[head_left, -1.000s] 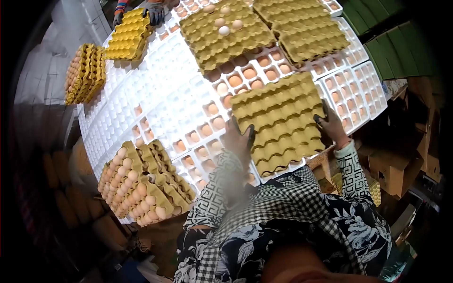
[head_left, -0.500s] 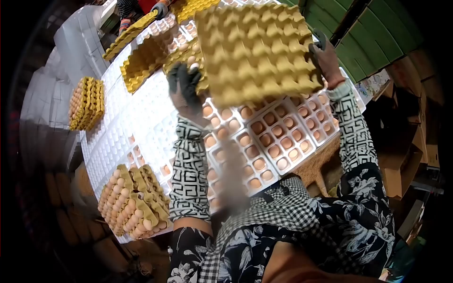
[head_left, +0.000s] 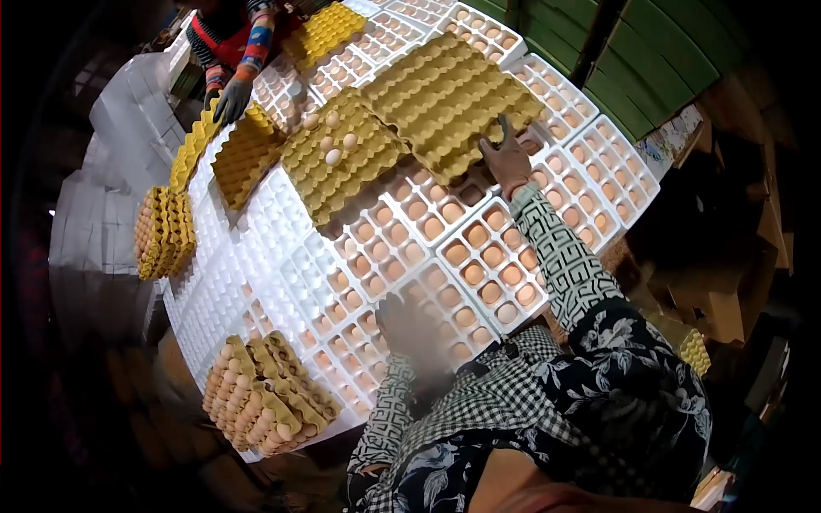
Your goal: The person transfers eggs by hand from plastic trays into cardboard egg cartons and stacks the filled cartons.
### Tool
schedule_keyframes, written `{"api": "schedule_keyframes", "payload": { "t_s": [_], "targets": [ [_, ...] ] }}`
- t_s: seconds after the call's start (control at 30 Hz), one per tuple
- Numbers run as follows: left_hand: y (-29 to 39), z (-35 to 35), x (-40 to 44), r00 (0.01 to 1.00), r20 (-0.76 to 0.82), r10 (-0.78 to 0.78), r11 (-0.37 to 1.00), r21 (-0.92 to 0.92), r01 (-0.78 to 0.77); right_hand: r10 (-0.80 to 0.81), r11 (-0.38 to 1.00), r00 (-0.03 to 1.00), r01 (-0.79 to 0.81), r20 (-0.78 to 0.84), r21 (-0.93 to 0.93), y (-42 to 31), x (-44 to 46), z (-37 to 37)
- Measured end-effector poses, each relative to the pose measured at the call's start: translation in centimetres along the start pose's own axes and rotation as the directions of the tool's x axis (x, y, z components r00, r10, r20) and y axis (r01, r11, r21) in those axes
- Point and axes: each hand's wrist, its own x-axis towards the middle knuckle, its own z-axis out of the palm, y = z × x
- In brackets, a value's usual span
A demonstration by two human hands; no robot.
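Note:
My right hand (head_left: 508, 156) rests at the near right edge of an empty yellow-brown egg tray (head_left: 453, 98), fingers spread and partly over the edge. That tray lies on white trays at the back. Left of it, another yellow-brown tray (head_left: 351, 175) carries several loose eggs (head_left: 333, 156). My left hand (head_left: 409, 327) is low over the white egg-filled trays near my body, blurred, with its fingers apart and nothing in them. Between my hands, a white tray (head_left: 493, 262) holds brown eggs in its cells.
Stacked egg trays (head_left: 265, 400) stand at the near left, and another stack (head_left: 165, 232) at the far left. Across the table a co-worker's gloved hand (head_left: 232, 101) touches a yellow tray (head_left: 244, 158). Green crates (head_left: 654, 64) are at the back right.
The large yellow-brown tray has moved from the air down onto the trays at the back. My left hand has drawn back toward my body. The co-worker's tray has been lowered.

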Motion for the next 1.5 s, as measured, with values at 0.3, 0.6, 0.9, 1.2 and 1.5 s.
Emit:
{"api": "schedule_keyframes", "payload": {
  "t_s": [0.3, 0.6, 0.9, 1.2, 1.5],
  "targets": [
    [0.6, 1.5, 0.4, 0.997, 0.060, -0.048, 0.996, 0.083, 0.043, 0.236, 0.946, 0.969, -0.211, -0.075, 0.246, -0.9, 1.3, 4.1],
    [2.4, 4.1, -0.2, 0.989, -0.109, -0.097, 0.989, 0.103, 0.108, 0.097, 0.889, 0.861, 0.150, -0.499, 0.433, -3.7, -6.0, -15.3],
    [-0.1, 5.7, 1.0, 0.990, -0.141, 0.002, 0.985, 0.172, 0.023, 0.529, 0.680, 0.553, 0.177, -0.643, 0.712, 20.2, -39.1, -37.1],
    [9.0, 8.9, -5.2, 0.978, -0.039, 0.206, 0.947, 0.260, -0.189, 0.565, 0.825, -0.075, 0.064, -0.822, 0.561, 53.6, -54.7, -49.1],
    [7.4, 10.0, -4.2, 0.970, 0.041, 0.238, 0.936, 0.257, -0.241, 0.948, 0.309, -0.008, -0.213, -0.318, 0.927, 73.3, -52.2, -49.7]
  ]
}}
